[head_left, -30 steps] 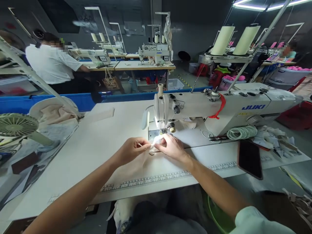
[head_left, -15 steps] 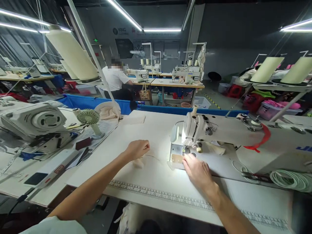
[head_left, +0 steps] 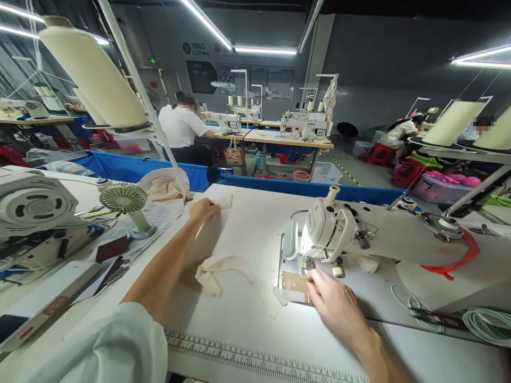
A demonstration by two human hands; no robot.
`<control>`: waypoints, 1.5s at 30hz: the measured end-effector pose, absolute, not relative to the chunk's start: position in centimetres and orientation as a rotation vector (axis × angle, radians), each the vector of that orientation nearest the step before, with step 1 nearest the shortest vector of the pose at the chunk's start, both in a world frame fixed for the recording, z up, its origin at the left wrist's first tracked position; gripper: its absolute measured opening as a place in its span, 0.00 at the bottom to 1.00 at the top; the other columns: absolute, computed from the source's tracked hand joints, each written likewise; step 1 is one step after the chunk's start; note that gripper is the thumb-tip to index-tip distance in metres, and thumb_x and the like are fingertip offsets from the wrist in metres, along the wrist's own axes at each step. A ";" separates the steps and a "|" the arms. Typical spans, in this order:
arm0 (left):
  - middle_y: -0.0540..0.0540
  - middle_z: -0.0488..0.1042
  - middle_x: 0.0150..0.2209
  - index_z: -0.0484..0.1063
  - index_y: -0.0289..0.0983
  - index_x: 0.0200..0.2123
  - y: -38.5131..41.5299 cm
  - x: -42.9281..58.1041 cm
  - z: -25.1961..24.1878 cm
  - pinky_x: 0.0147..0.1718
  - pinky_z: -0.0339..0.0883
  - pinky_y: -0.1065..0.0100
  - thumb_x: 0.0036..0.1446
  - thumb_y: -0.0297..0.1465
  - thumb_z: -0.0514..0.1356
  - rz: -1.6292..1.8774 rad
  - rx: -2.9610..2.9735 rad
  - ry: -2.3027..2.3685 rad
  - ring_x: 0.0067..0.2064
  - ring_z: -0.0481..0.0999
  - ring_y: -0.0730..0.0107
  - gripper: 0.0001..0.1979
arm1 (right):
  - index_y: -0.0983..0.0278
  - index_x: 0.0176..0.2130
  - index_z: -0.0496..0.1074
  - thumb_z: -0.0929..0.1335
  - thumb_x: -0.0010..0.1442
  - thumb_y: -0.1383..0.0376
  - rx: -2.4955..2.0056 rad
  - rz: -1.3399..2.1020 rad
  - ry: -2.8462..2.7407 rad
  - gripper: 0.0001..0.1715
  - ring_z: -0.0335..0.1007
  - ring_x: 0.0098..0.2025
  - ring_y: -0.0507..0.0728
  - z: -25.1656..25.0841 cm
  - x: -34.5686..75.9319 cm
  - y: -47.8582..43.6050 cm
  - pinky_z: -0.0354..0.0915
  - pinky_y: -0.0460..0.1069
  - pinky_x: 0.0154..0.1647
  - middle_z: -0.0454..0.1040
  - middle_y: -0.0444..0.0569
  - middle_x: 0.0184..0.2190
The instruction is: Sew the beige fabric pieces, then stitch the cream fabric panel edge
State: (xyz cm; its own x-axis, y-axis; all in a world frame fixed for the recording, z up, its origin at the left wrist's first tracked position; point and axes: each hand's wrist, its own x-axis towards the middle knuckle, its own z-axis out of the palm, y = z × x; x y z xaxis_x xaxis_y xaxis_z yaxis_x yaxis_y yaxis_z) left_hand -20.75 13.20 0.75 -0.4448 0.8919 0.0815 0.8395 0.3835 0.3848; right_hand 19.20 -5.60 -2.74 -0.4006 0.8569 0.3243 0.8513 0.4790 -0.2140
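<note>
My left hand (head_left: 204, 209) reaches to the far left of the white sewing table (head_left: 247, 234). Its fingers are drawn together on a pale fabric piece (head_left: 225, 201) lying there. Nearer to me is a crumpled strip of sheer beige fabric (head_left: 217, 271), apart from both hands. My right hand (head_left: 333, 295) rests beside the needle area of the white sewing machine (head_left: 319, 229), thumb and fingers closed at the edge of the brown-and-clear plate (head_left: 293, 281). Whatever lies under those fingertips is hidden. The machine's lamp lights this spot.
A ruler strip (head_left: 255, 356) runs along the table's front edge. To the left are a small fan (head_left: 123, 199), a white box-like device (head_left: 48, 303) and another machine (head_left: 35, 207). Coiled cord (head_left: 489, 324) lies at right. A person in a white shirt (head_left: 183, 127) sits beyond the blue trough.
My left hand has moved away from me to the far fabric piece, leaving the crumpled beige strip on the table. My right hand stays by the needle. The view has shifted slightly.
</note>
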 end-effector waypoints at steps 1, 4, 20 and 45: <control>0.38 0.80 0.36 0.76 0.37 0.32 13.0 -20.9 0.7 0.37 0.70 0.59 0.50 0.37 0.59 0.613 1.583 2.484 0.42 0.79 0.46 0.11 | 0.59 0.35 0.64 0.57 0.69 0.67 -1.442 0.036 -2.348 0.12 0.74 0.29 0.60 -2.7 19.2 -5.6 0.60 0.52 0.27 0.74 0.46 0.30; 0.37 0.80 0.36 0.75 0.38 0.34 11.8 -21.5 1.6 0.37 0.67 0.59 0.51 0.37 0.57 0.791 1.643 2.466 0.43 0.78 0.45 0.11 | 0.58 0.34 0.64 0.57 0.68 0.67 -1.467 0.093 -2.347 0.11 0.74 0.30 0.60 -2.4 19.3 -5.6 0.60 0.53 0.27 0.75 0.47 0.30; 0.49 0.72 0.29 0.72 0.35 0.39 1.6 -24.2 8.6 0.27 0.61 0.72 0.48 0.39 0.58 1.754 1.446 1.825 0.28 0.69 0.71 0.17 | 0.60 0.36 0.67 0.60 0.66 0.67 -1.414 0.137 -2.336 0.10 0.71 0.30 0.60 -2.0 19.3 -5.5 0.58 0.51 0.28 0.76 0.50 0.33; 0.43 0.80 0.40 0.72 0.40 0.45 -1.6 -22.9 1.5 0.38 0.68 0.65 0.47 0.48 0.58 0.573 1.979 1.754 0.41 0.78 0.57 0.26 | 0.60 0.36 0.70 0.59 0.65 0.66 -1.417 0.210 -2.269 0.12 0.71 0.29 0.59 -1.9 19.6 -5.5 0.59 0.51 0.29 0.77 0.49 0.33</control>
